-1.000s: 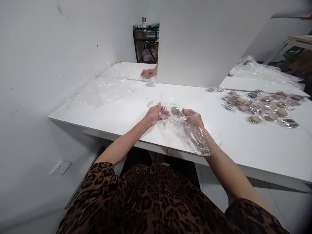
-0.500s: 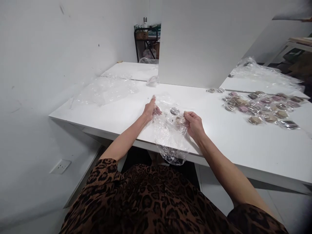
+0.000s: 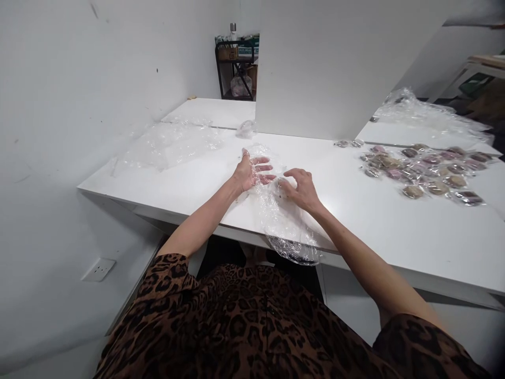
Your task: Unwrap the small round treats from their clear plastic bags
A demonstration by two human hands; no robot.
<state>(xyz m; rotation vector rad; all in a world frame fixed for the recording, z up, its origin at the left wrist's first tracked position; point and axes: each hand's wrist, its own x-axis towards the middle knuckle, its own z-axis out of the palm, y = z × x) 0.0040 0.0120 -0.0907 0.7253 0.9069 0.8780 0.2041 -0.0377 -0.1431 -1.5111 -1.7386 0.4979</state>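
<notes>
A sheet or bag of clear crinkly plastic (image 3: 276, 210) lies in front of me, its lower end hanging over the table's front edge. My left hand (image 3: 250, 172) is spread with fingers apart, its palm and fingers seen through or against the film. Just right of it, my right hand (image 3: 302, 188) is curved over the plastic, thumb and fingers apart. Whether its thumb tip touches the film I cannot tell. Any small items beneath that hand are hidden.
Several small wrapped pieces (image 3: 430, 171), brown, pink and tan, are spread at the right. More clear plastic (image 3: 169, 145) lies at the left, and a pile of bags (image 3: 430, 116) at the back right. A white upright panel (image 3: 335, 68) stands at the table's back.
My right hand has let go of the film and moved slightly left and up, its fingers opening. The left fingers have spread. The hanging plastic has shifted right.
</notes>
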